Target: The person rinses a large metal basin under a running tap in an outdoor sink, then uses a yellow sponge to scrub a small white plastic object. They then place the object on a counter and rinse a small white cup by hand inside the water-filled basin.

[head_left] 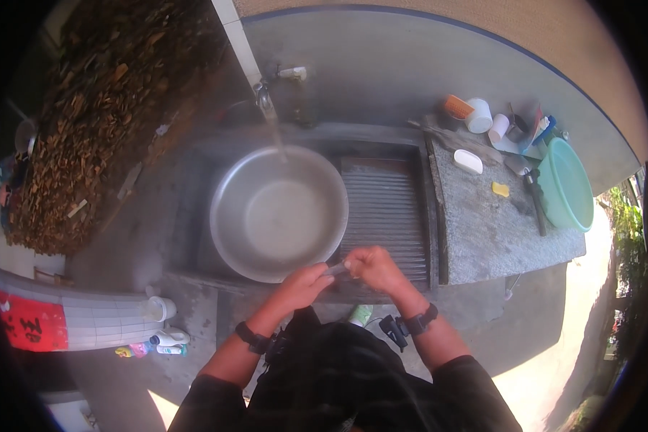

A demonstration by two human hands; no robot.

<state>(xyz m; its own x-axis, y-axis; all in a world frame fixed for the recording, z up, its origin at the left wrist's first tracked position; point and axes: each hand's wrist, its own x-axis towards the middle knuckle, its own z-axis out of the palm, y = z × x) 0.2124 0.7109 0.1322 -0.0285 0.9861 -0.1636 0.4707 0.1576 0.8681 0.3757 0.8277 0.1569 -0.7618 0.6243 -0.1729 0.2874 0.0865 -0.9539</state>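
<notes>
My left hand [304,285] and my right hand [375,268] are close together above the front edge of the sink. Between them they grip a small greyish, narrow piece [336,269], too blurred to name. A large round metal basin [330,178] stands in the sink just beyond my left hand, with water in it. Water runs into it from a metal tap [263,97]. To the right of the basin, beyond my right hand, lies the ridged washboard surface [386,205] of the sink.
A stone slab [464,237] on the right bears a white soap dish [468,161], a yellow sponge-like piece [500,189], a dark-handled tool [535,202], cups and a green plastic basin [567,183]. Chopped wood [81,162] is heaped at left. Bottles [170,337] and a white bucket [159,309] stand lower left.
</notes>
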